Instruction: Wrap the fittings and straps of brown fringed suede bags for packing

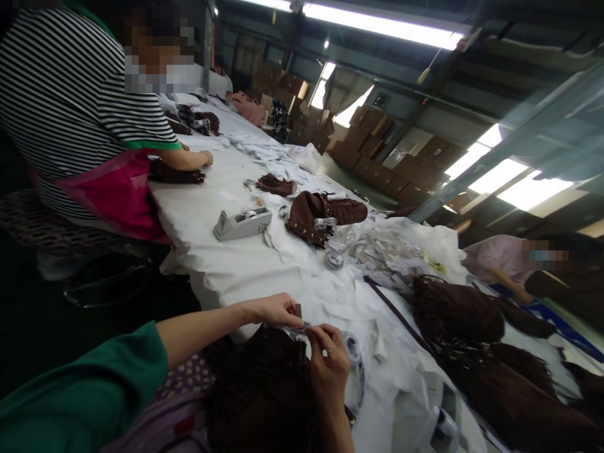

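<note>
A dark brown fringed bag [264, 390] lies across my lap, against the table's near edge. Above its top edge, my left hand [278, 311] is closed in a pinch, with a small flat brown piece [297, 310] sticking up at its fingertips. My right hand [331, 357] is pinched too, just to the right. Between the two sets of fingertips runs a thin greyish strip [306, 326]; its kind is not clear. Just beyond my right hand, a clear plastic-wrapped coil [352, 346] rests on the white table cover.
Ahead stand a grey tape dispenser [243, 223], a brown fringed bag [309, 217] and a tape roll [333, 260]. Plastic wrappings [391, 248] are heaped beyond; more brown bags [457, 311] lie right. A co-worker in stripes [80, 94] works at left, another person [500, 261] at right.
</note>
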